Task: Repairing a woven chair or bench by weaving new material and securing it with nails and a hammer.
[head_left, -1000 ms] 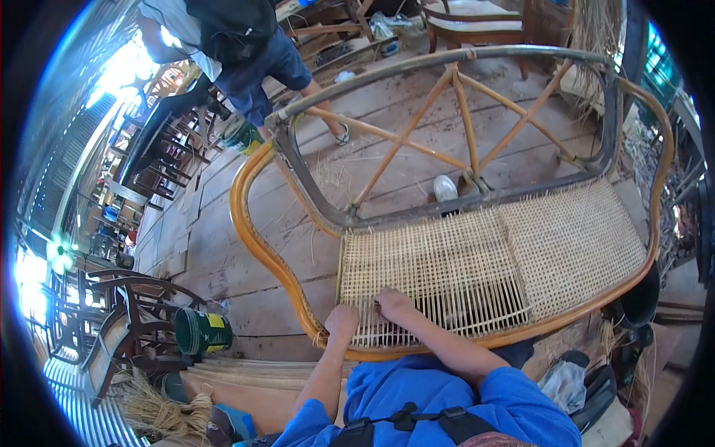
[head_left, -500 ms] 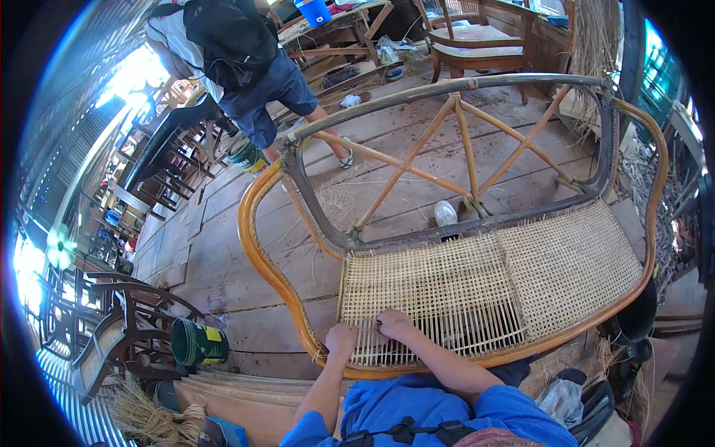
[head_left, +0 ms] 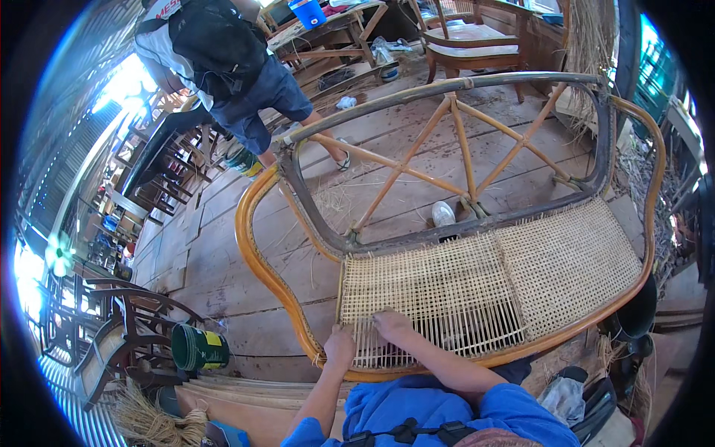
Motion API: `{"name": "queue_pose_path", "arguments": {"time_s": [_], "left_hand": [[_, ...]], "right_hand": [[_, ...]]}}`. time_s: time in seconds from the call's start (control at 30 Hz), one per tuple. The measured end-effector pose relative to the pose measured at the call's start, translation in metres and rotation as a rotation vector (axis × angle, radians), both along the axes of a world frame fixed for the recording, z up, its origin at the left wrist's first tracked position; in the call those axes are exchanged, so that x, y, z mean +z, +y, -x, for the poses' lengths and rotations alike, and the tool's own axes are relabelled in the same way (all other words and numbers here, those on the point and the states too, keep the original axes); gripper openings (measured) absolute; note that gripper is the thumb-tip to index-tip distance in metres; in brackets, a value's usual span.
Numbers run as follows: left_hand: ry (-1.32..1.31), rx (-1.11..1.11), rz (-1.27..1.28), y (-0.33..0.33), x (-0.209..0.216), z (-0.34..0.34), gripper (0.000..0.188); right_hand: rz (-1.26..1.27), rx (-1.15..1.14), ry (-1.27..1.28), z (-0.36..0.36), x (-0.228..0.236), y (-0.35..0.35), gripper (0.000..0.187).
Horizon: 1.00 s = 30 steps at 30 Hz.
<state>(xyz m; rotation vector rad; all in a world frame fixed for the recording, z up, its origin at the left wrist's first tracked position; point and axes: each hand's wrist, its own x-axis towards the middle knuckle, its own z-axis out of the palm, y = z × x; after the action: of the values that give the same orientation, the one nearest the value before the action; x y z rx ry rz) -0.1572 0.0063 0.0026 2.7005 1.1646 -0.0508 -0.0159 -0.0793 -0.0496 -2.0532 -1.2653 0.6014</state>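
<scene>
A rattan settee (head_left: 257, 240) lies before me, its seat half covered in woven cane. On the left seat panel (head_left: 417, 270), the far part is cross-woven, while its near part has only lengthwise cane strands (head_left: 477, 333) with gaps between. At the left edge of that panel, my left hand (head_left: 339, 346) is closed, its fingertips pinched on a cane strand. My right hand (head_left: 392, 326) is a little to the right, over the border of the weave, with fingers curled on the strands. The fine strand between the fingers is mostly hidden. Finished mesh covers the right panel (head_left: 573, 253).
A person (head_left: 231, 82) with a black bag stands beyond the settee's left end. A green bucket (head_left: 199, 346) and dark wooden chairs (head_left: 123, 328) are at the left. Cane bundles (head_left: 153, 417) lie at lower left. A wooden armchair (head_left: 477, 45) stands at the back.
My left hand has shifted slightly down and left; my right hand has moved slightly left along the weave. The standing person has shifted a little left.
</scene>
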Motion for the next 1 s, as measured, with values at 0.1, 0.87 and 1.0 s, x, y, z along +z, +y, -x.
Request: {"name": "queue_pose_path", "arguments": {"time_s": [0.1,0.87,1.0], "left_hand": [[0.006,-0.032,0.020,0.010,-0.009,0.009,0.021],[0.109,-0.170,0.173,0.042,-0.010,-0.006,0.024],[0.221,-0.038,0.230,0.042,0.009,-0.006,0.026]], "right_hand": [[0.079,0.186,0.184,-0.039,0.065,-0.025,0.024],[-0.035,-0.008,1.544,-0.037,0.074,-0.079,0.016],[0.190,0.141,0.958,-0.043,0.066,-0.050,0.018]]}}
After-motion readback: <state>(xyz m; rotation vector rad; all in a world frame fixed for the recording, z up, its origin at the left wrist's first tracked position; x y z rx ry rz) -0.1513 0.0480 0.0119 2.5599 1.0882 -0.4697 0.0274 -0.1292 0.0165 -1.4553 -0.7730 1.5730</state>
